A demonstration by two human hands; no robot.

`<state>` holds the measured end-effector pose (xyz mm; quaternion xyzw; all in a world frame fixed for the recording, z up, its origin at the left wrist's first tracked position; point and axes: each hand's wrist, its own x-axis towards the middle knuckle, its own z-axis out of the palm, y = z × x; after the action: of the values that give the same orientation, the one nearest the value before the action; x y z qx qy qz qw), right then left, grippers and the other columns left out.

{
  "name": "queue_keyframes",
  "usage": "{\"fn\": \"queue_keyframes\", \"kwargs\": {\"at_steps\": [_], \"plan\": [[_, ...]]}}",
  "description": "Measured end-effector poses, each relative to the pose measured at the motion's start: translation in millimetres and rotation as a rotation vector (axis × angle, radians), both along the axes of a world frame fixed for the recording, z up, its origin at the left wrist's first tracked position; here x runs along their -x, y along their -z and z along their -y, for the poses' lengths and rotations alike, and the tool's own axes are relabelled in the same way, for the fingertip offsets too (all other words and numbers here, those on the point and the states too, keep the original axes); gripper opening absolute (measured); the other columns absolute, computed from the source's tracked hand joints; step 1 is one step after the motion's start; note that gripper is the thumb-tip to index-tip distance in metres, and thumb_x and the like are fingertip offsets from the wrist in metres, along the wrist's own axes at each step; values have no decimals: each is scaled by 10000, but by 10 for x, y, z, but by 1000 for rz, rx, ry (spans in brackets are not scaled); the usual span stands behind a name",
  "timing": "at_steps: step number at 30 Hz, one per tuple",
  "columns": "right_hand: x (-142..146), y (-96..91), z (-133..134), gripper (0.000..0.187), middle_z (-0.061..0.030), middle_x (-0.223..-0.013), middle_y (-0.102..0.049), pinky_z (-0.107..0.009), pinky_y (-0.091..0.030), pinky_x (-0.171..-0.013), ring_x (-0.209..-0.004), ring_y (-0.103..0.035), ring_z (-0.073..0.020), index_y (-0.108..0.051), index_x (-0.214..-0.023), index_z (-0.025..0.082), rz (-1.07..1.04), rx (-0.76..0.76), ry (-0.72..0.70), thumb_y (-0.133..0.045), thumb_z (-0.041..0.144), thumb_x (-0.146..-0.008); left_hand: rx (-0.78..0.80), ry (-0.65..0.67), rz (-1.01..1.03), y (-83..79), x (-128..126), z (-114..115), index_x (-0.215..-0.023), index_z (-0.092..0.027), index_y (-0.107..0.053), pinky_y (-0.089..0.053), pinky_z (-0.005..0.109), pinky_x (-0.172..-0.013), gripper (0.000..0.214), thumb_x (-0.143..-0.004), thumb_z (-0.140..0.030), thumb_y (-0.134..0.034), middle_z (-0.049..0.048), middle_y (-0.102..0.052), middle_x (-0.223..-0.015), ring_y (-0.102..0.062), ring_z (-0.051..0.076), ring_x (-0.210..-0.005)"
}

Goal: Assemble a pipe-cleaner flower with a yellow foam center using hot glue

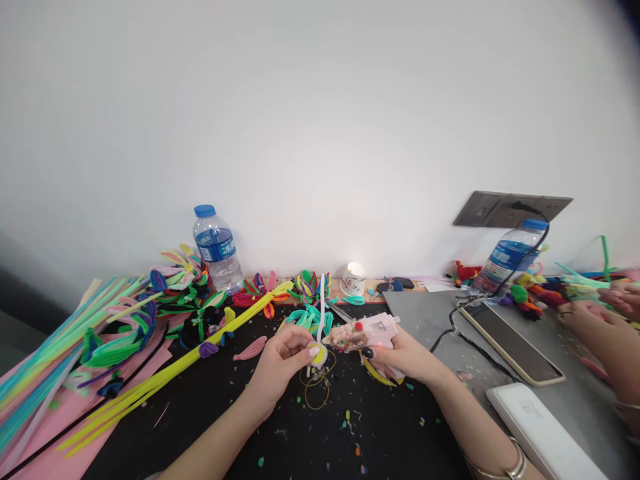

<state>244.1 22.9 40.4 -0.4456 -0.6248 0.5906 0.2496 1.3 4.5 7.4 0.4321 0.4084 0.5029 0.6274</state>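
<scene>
Pinched between the thumb and fingers of my left hand is a small yellow-and-white fuzzy pipe-cleaner piece, with a white pipe-cleaner stem standing up from it. My right hand is closed around a pale pink, decorated device that looks like a small glue gun. Its narrow end points left, close to the yellow-and-white piece; I cannot tell whether they touch. Below the pinched piece lie thin yellowish loops. A yellow curved piece shows under my right hand. Turquoise pipe-cleaner loops lie just behind.
Pipe-cleaner bundles and a water bottle stand left. A paper cup is at the wall. On the right are a phone, a white power bank, cables, another bottle and another person's hands.
</scene>
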Motion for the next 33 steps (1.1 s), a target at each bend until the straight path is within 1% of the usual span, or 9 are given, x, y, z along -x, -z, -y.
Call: {"fn": "queue_keyframes", "kwargs": {"at_steps": [6,11,17,21,25,29,33], "plan": [[-3,15,-11,447,51,-470,-497,-186,-257,-361,-366,-359,-67,-597,-973,130,-1,-13,-8,-651,514,-751,-7,-5,-12,-2,4,1,-765,-183,-621,-443,240,-606,297,-628,-368,-809,-15,-654,-677,-594,142,-650],[-5,15,-4,402,48,-467,-494,-188,-253,-364,-369,-359,-67,-608,-918,135,-8,-27,-9,-649,501,-756,-3,-2,14,-26,7,4,-761,-182,-622,-443,230,-607,289,-627,-349,-815,-19,-655,-676,-591,132,-651],[1,-13,4,460,51,-480,-489,-191,-255,-369,-373,-348,-64,-595,-1028,109,9,-28,2,-627,495,-781,-6,2,26,17,10,7,-772,-180,-632,-454,232,-616,282,-633,-345,-813,-14,-662,-687,-599,134,-662],[-4,-2,-11,487,59,-457,-466,-179,-229,-359,-368,-336,-55,-593,-985,96,-2,-35,-3,-630,532,-773,1,2,23,8,6,3,-763,-180,-634,-457,228,-612,294,-618,-355,-820,-14,-663,-682,-596,130,-653],[-25,34,-27,506,59,-461,-470,-172,-221,-357,-374,-336,-52,-574,-1004,91,-23,-42,-15,-621,546,-788,13,0,31,-6,-1,-1,-758,-180,-635,-462,228,-614,306,-599,-354,-831,-11,-667,-676,-600,133,-658],[-51,92,-44,474,54,-479,-496,-170,-239,-355,-376,-357,-53,-554,-992,113,-27,-51,9,-625,539,-796,7,9,38,5,-2,1,-757,-182,-641,-464,225,-617,279,-612,-331,-827,-12,-670,-679,-604,130,-657],[-61,147,-64,424,45,-487,-519,-171,-275,-353,-371,-388,-57,-533,-893,145,-41,-46,21,-642,540,-783,-4,14,42,5,-6,4,-752,-182,-645,-463,220,-614,264,-620,-326,-823,-17,-666,-673,-602,125,-653]]}}
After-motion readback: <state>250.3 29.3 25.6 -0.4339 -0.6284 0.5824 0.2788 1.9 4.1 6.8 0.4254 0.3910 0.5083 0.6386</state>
